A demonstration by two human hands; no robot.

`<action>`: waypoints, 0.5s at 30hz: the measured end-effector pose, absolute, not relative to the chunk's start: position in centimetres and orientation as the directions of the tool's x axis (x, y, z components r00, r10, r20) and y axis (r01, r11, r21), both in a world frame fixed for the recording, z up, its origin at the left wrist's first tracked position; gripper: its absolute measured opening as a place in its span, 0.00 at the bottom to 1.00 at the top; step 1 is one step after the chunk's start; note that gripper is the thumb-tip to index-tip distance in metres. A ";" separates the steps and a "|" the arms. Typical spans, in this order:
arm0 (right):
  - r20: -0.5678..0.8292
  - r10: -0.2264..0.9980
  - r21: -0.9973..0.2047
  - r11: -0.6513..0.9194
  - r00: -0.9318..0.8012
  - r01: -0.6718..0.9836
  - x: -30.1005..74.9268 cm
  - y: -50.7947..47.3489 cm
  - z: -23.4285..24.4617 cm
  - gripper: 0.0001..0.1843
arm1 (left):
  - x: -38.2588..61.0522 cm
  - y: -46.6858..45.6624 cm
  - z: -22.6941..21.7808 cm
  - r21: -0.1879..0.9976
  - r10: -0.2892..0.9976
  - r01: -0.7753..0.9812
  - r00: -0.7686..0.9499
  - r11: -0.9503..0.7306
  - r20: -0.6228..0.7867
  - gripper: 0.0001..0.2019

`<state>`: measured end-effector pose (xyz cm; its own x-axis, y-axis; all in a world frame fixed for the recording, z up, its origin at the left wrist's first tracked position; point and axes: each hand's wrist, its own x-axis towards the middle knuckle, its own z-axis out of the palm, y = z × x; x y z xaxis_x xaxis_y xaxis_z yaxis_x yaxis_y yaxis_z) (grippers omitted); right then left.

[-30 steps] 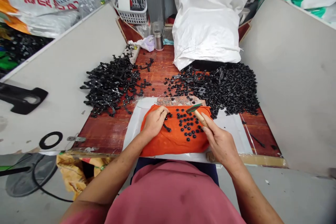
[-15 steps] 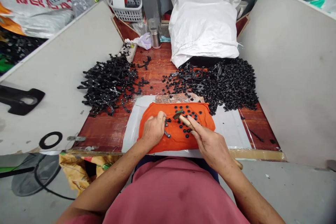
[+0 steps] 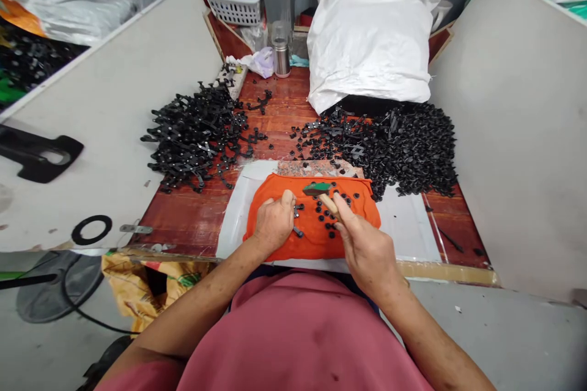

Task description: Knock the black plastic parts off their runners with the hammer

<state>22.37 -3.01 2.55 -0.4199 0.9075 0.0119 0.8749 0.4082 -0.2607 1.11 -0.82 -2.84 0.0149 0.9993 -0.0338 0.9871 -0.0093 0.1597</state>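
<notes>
On an orange cloth (image 3: 316,247) lie several small round black plastic pieces (image 3: 331,234). My left hand (image 3: 275,220) is closed over the cloth's left side, with a black linked plastic part (image 3: 298,231) showing at its fingers; the fingers' inner side is hidden, but they appear to pinch this part. My right hand (image 3: 369,250) is wrapped round the wooden handle of a hammer (image 3: 329,203). The hammer's head, greenish and dark, hangs above the round pieces, right of my left hand.
A heap of black linked parts (image 3: 197,134) lies at left, a larger heap of small black pieces (image 3: 413,146) at right. Behind stand a white sack (image 3: 371,43), a steel bottle (image 3: 281,58) and a grey basket (image 3: 233,9). White panels (image 3: 513,134) wall both sides.
The hammer has risen off the cloth, its head now higher and more side-on to me. My left hand stays closed at the same spot on the cloth. The whole view has shifted slightly.
</notes>
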 end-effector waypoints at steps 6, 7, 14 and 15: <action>-0.158 0.892 -0.188 0.394 -0.424 0.900 21.4 -2.6 1.2 0.30 | 1.2 -0.9 -2.9 0.193 0.999 0.981 0.017 -0.011 -0.034 0.14; -0.120 0.894 -0.248 0.393 -0.431 0.885 21.7 -2.5 1.2 0.30 | 1.2 -0.9 -2.8 0.209 0.999 0.978 0.023 -0.014 -0.042 0.14; 0.118 0.985 -0.368 0.164 -0.129 0.915 30.4 -2.5 0.7 0.27 | -1.9 1.1 0.0 0.472 0.992 0.880 0.108 -0.063 -0.068 0.15; 0.083 0.996 -0.288 0.065 -0.042 0.955 32.4 -2.2 0.3 0.28 | -2.9 2.1 0.9 0.497 0.996 0.865 0.083 -0.066 -0.013 0.16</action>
